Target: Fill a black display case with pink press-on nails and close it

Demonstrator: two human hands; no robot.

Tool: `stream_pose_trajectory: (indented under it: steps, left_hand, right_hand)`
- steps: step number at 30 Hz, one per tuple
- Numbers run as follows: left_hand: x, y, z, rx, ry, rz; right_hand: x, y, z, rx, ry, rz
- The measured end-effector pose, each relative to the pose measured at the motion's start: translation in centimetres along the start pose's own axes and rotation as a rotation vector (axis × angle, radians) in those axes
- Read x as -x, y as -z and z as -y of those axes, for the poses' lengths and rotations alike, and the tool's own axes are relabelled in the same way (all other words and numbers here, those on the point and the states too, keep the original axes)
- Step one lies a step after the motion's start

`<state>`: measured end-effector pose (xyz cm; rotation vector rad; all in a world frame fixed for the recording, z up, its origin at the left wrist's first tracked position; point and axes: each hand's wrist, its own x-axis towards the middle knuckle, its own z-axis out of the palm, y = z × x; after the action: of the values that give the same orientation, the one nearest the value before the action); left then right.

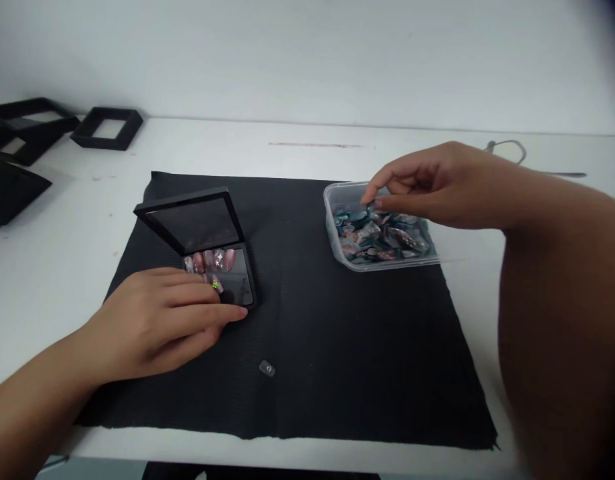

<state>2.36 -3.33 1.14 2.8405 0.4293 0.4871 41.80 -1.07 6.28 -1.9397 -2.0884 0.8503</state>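
Black cloth mat (337, 347) covers the middle of the white bench (62, 267), presumably so the small pieces show up against it and do not slide; on it an open black display case (207, 243), lid propped up towards the back, press-on nails (214, 261) in a row on its base; left hand (157, 320) lies flat over the near edge of the case, fingers extended and not gripping, apparently steadying it; right hand (427, 187) hovers over a clear plastic tub (337, 230) at the mat's far right edge, thumb and forefinger pinched together at the heap of loose nails (382, 237), mostly teal and pink; whether a nail is actually between the fingertips cannot be told; one small clear piece (267, 368) lies alone on the mat, near the left hand but apart from it; several more black cases (107, 127) sit at the bench's far left, well apart; a thin cable (510, 148) at far right.
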Motion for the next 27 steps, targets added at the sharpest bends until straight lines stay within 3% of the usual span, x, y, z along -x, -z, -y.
stream_pose_trajectory:
  steps: [4,12,27]
  left_hand:
    - [-0.2,-0.1,-0.1,0.007,0.0,0.0]
    - [-0.1,-0.1,-0.1,0.018,0.004,0.018]
    - [-0.4,0.0,-0.2,0.016,-0.005,0.036]
  right_hand:
    - [-0.1,0.1,-0.5,0.06,-0.063,0.026]
    - [-1.1,-1.8,0.6,0.107,-0.066,0.237]
    - [-1.5,-2.3,0.0,0.02,-0.033,0.274]
